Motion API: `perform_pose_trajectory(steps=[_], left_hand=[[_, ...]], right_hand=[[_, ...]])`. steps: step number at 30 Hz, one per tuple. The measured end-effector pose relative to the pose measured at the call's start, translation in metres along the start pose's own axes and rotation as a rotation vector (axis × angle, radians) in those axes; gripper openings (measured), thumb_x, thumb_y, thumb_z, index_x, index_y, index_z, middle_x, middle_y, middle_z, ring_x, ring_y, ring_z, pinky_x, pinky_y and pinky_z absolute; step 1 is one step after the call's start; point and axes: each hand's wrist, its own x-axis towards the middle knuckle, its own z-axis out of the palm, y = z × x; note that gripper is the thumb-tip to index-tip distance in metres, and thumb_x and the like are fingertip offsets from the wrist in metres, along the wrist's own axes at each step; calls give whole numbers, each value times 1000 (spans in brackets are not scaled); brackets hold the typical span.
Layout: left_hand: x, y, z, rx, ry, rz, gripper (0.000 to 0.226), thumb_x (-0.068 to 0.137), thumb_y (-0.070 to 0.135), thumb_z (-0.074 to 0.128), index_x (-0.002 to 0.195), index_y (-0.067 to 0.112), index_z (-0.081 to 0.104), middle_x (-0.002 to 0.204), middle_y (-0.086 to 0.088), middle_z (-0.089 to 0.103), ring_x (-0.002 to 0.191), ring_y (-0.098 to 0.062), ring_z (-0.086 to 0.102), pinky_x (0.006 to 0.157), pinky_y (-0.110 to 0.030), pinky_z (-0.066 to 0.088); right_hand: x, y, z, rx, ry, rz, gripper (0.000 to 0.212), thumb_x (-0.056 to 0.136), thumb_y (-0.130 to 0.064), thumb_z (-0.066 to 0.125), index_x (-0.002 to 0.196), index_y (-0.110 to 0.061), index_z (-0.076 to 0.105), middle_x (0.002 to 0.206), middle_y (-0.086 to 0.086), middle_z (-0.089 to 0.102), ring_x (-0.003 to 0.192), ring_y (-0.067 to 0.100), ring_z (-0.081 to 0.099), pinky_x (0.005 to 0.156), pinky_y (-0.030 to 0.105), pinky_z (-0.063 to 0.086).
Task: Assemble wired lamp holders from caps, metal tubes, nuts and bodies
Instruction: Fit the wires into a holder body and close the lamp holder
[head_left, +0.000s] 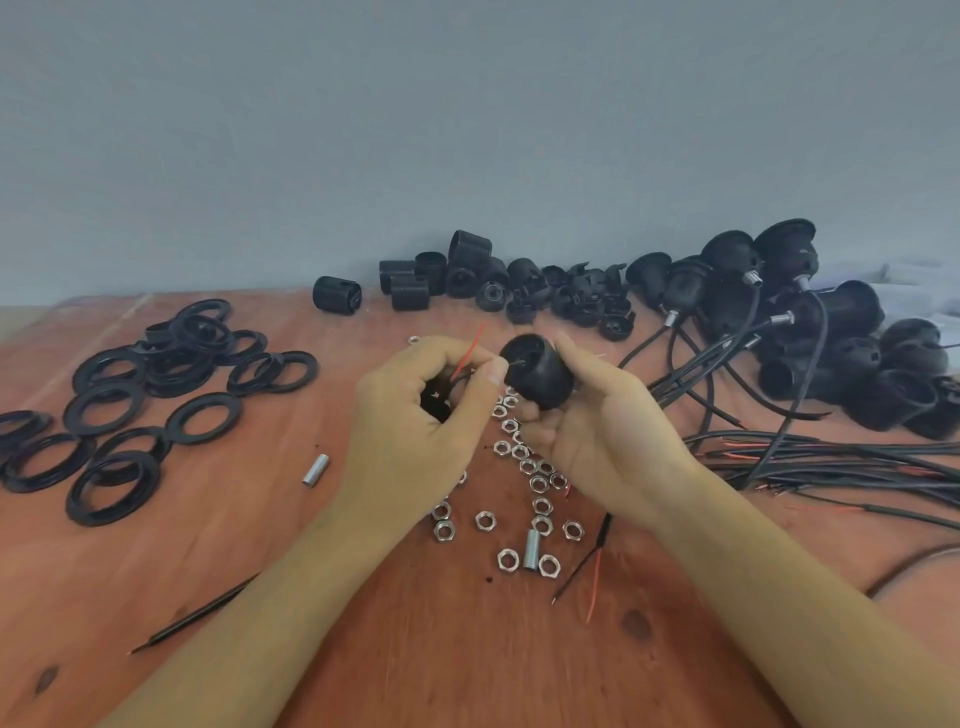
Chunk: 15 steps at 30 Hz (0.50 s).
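1. Left hand (415, 415) is curled into a fist round a small black part (435, 402), likely a holder body. A red wire (470, 348) pokes up past its thumb, and I'd judge the grip leaves the wire end free for feeding onward.
2. Close to its right, the right hand (597, 431) grasps a black cap (540, 371) between thumb and fingers. The cap's narrow end is turned toward the left hand, which looks meant to line its hole up with the wire. I cannot tell whether the wire has entered yet.
3. Both hands are raised off the bench (467, 649), so cap and part can be turned against each other without scraping.
4. Directly beneath and nearer than the hands lie scattered nuts (540, 486) and a metal tube (531, 550), a short reach down for the next pieces. A second tube (316, 470) lies just left of the left hand.
5. Black rings (130, 410) are heaped well to the left of the left hand.
6. Loose black parts (467, 275) sit beyond both hands against the wall.
7. Finished wired holders (831, 338) and their trailing leads crowd the space right of the right hand, so a sweep that way risks snagging.
8. Most open bench lies nearer than the wrists, between the forearms.
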Motion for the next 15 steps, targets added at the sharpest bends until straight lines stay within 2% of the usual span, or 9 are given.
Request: perform_pose_trajectory(steps=[3,5,8,11,13,15], left_hand=[[1,-2,-1,-21,47,-61,6,90,22,63,86,22,67,64,3,57,54,-8,50,54,-18,42],[1,-3,-2,-18,66,-72,7,90,22,62,86,22,67,65,1,58,55,-15,52,54,-20,44],[1,-1,-3,16,63,-38,5,88,19,65,84,20,68,60,3,56,57,-10,52,55,-17,44],[-1,0,-2,33,37,-4,6,87,16,67,82,19,69,59,12,52,55,-4,49,56,-13,40],[-1,2,-1,49,32,21,8,87,14,68,82,19,69,58,17,49,54,-2,48,56,-10,38],[-2,3,-1,65,39,44,9,86,12,69,82,19,70,57,17,49,53,-2,48,57,-9,38]], right_hand=[[-1,-3,0,83,-19,-12,30,86,-27,65,100,-3,75,99,15,71,85,21,70,63,21,57],[-2,-5,0,162,-4,-9,27,81,-24,67,92,-2,79,102,19,72,95,27,72,69,25,59],[-2,-6,3,318,26,-22,38,77,-18,68,108,4,66,99,24,71,95,36,72,71,34,61],[-2,-5,4,326,55,-44,36,82,-19,69,111,2,64,96,21,72,93,32,73,72,34,61],[-3,-3,4,241,74,-47,25,89,-26,66,95,-3,75,100,18,74,93,25,74,74,30,61],[-4,-1,5,167,77,-41,30,90,-31,64,76,-10,80,97,14,75,89,20,74,71,26,59]])
